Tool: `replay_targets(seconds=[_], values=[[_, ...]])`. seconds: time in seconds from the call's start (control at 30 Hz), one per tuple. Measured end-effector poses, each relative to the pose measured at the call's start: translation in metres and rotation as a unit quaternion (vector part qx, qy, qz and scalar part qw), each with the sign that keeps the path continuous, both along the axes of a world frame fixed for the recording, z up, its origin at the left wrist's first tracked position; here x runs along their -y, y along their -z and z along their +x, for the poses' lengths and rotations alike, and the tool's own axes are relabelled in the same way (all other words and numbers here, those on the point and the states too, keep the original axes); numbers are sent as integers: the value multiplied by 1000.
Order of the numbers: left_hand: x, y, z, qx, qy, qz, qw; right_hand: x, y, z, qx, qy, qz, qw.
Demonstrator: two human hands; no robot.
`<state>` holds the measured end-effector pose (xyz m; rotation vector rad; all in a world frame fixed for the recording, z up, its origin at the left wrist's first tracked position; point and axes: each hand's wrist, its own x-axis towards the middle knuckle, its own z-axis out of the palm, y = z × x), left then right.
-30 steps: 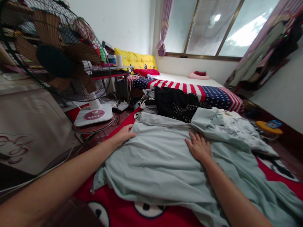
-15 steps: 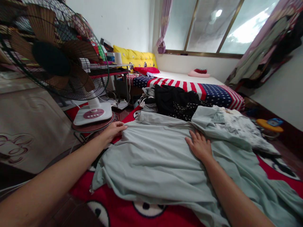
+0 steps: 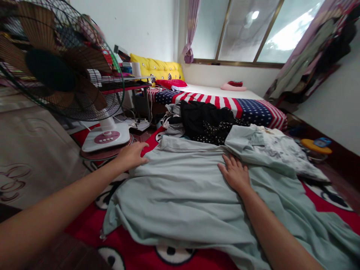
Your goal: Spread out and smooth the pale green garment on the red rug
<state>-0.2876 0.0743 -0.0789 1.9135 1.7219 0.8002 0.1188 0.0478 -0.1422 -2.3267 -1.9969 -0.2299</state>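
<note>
A pale grey-green garment [image 3: 180, 187] lies spread and wrinkled over a red cloth [image 3: 140, 251] with white and black eye shapes. At the garment's upper left edge is my left hand [image 3: 133, 155], thumb and fingers apart, with the thumb tip at the fabric. My right hand [image 3: 235, 172] rests flat on the garment right of its middle, fingers spread. Just beyond lie black clothes with white dots [image 3: 210, 123], and a white and grey patterned garment [image 3: 289, 153] is at the right.
A fan [image 3: 56, 71] on a round stool stands close on the left, near my left arm. Behind the clothes is a bed with a striped and starred cover [image 3: 253, 110]. A yellow stool [image 3: 316, 147] stands at the right.
My left hand has opened from its pinch at the garment's edge, which now lies lower and looser. My right hand stays flat on the fabric. The view has shifted slightly.
</note>
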Motion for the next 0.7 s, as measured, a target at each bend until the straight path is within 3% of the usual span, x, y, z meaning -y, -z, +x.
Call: replay_targets(seconds=[0.1,0.2,0.27,0.33,0.43,0.57,0.7], values=[[2,3,26,-80,132,62,986,0,-1,0,-2,-1,-1,1000],[3,20,57,-112,266,50,956,1,-2,-1,-4,0,-1,1000],[-2,32,71,-145,314,60,936,2,-2,-1,-4,0,1,1000],[-16,38,81,-201,310,107,923,2,-2,-1,-6,-3,6,1000],[-51,37,89,-283,227,180,914,2,-2,-1,-13,-4,7,1000],[-100,35,95,-337,139,177,914,0,-1,0,-27,-8,2,1000],[-118,46,98,-332,115,180,919,0,-1,2,-52,-7,9,999]])
